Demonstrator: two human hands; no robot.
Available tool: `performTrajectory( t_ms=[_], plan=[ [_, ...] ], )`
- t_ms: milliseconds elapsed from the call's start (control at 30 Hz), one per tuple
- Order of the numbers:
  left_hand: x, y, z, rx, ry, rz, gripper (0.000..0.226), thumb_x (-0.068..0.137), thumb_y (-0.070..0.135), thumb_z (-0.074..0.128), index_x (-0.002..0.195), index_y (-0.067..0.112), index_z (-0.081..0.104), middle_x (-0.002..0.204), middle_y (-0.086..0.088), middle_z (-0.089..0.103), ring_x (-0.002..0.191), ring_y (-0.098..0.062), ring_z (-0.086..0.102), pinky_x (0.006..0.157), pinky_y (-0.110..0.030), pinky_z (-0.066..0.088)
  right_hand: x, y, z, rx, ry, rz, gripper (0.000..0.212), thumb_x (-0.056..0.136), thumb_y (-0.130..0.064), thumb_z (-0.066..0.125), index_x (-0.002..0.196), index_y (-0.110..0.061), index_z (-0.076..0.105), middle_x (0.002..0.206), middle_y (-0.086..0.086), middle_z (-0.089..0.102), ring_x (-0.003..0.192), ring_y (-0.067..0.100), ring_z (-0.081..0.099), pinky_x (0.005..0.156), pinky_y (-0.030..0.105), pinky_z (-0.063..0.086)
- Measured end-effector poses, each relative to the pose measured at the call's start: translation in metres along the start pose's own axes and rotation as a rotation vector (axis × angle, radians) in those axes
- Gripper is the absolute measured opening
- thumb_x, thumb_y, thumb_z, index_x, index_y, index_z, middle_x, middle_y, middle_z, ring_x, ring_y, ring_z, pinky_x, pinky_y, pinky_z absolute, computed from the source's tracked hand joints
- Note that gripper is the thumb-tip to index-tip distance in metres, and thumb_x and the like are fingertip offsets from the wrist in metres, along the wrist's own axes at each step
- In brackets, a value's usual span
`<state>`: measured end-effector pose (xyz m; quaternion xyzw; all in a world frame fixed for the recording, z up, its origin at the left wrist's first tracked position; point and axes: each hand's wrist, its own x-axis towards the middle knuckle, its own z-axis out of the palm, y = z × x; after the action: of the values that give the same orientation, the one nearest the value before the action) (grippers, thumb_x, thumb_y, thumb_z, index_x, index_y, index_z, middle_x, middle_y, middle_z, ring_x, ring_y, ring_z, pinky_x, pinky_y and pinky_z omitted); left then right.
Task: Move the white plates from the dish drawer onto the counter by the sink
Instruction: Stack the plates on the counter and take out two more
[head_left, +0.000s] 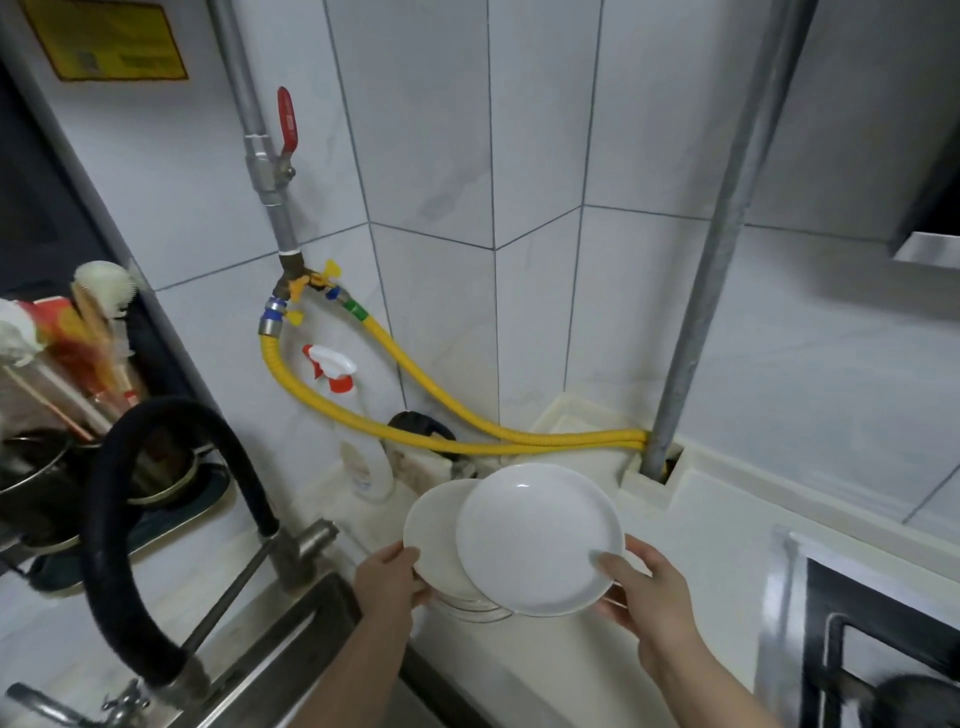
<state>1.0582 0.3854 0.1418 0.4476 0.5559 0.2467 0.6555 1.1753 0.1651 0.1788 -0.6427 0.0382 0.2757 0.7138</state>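
Observation:
Two white plates are in my hands above the pale counter (701, 530), just right of the sink (291, 639). My right hand (649, 597) grips the near right rim of the upper white plate (535, 535), thumb on top. My left hand (389, 577) holds the left rim of the lower white plate (436, 530), which the upper one partly overlaps. A clear glass rim shows under the plates at the counter edge. The dish drawer is out of view.
A black faucet hose (119, 519) arcs over the sink at left. Yellow gas hoses (415, 431) run along the wall behind a spray bottle (358, 441). A utensil rack with pots (67, 447) stands far left. A stove (883, 639) sits at right.

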Motion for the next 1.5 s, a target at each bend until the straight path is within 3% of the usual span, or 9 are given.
performTrajectory(
  t_ms=[500,667,733,833,1000,1133,1267,1400,1500],
  plan=[
    [0.035,-0.007,-0.001,0.036,-0.055,-0.082,0.037,0.083,-0.004,0.064,0.119,-0.003,0.06,0.118,-0.024,0.064,0.101,-0.039,0.062,0.086,-0.043,0.054,0.014,0.023,0.031,-0.013,0.027,0.063,0.031,0.079,-0.005,0.067,0.109,-0.01,0.062,0.089,0.02,0.07,0.073,0.032,0.066,0.053,0.027,0.054],
    [0.026,-0.007,0.001,0.199,0.029,0.092,0.026,0.085,0.014,0.065,0.11,0.006,0.063,0.104,-0.011,0.065,0.094,-0.027,0.057,0.089,-0.04,0.049,0.014,0.026,0.039,-0.02,0.015,0.079,0.031,0.081,-0.005,0.066,0.111,-0.009,0.061,0.091,0.02,0.07,0.074,0.032,0.066,0.049,0.026,0.054],
    [0.017,-0.004,0.001,0.197,0.02,0.194,0.017,0.089,0.024,0.058,0.094,0.009,0.065,0.09,-0.006,0.063,0.084,-0.021,0.056,0.079,-0.034,0.046,0.015,0.025,0.043,-0.025,0.007,0.081,0.031,0.081,-0.005,0.065,0.112,-0.009,0.06,0.09,0.02,0.07,0.072,0.031,0.067,0.049,0.025,0.054],
    [0.012,-0.002,0.003,0.187,-0.1,0.232,0.029,0.091,0.027,0.054,0.073,0.006,0.064,0.072,-0.012,0.061,0.071,-0.022,0.054,0.066,-0.033,0.044,0.017,0.023,0.049,-0.043,0.0,0.077,0.032,0.082,-0.004,0.064,0.113,-0.01,0.06,0.089,0.017,0.071,0.069,0.03,0.068,0.05,0.026,0.055],
    [0.014,0.012,-0.002,0.123,-0.138,0.221,0.01,0.091,0.014,0.057,0.085,0.016,0.065,0.083,0.0,0.066,0.079,-0.017,0.061,0.062,-0.025,0.05,0.026,0.019,0.062,-0.073,-0.035,0.061,0.029,0.087,-0.011,0.062,0.116,-0.012,0.06,0.09,0.015,0.071,0.07,0.028,0.067,0.05,0.025,0.056],
    [0.02,0.013,-0.004,0.12,-0.118,0.18,0.009,0.09,0.014,0.058,0.087,0.012,0.066,0.08,0.002,0.064,0.082,-0.022,0.061,0.076,-0.039,0.057,0.036,0.019,0.073,-0.172,-0.053,0.062,0.025,0.095,-0.017,0.046,0.114,-0.015,0.063,0.094,0.013,0.067,0.073,0.025,0.063,0.05,0.023,0.053],
    [0.028,0.007,-0.007,0.151,-0.089,0.164,0.021,0.089,0.014,0.06,0.069,0.021,0.062,0.075,0.003,0.063,0.087,-0.028,0.061,0.09,-0.05,0.053,0.043,0.017,0.081,-0.22,-0.048,0.073,0.022,0.097,-0.013,0.04,0.101,-0.018,0.061,0.087,0.01,0.063,0.073,0.024,0.059,0.054,0.028,0.053],
    [0.036,0.002,-0.007,0.176,-0.071,0.182,0.007,0.088,0.017,0.061,0.084,0.019,0.066,0.079,0.007,0.064,0.093,-0.027,0.061,0.095,-0.05,0.05,0.049,0.018,0.085,-0.262,-0.042,0.069,0.022,0.096,-0.013,0.042,0.093,-0.019,0.063,0.073,0.006,0.056,0.064,0.017,0.053,0.067,0.04,0.059],
    [0.041,-0.002,-0.007,0.158,-0.079,0.16,0.006,0.088,0.017,0.062,0.087,0.017,0.068,0.079,0.007,0.064,0.093,-0.026,0.06,0.096,-0.05,0.049,0.055,0.02,0.084,-0.302,-0.019,0.075,0.023,0.095,-0.014,0.044,0.095,-0.016,0.066,0.068,0.006,0.052,0.06,0.018,0.05,0.061,0.035,0.056]
  ],
)
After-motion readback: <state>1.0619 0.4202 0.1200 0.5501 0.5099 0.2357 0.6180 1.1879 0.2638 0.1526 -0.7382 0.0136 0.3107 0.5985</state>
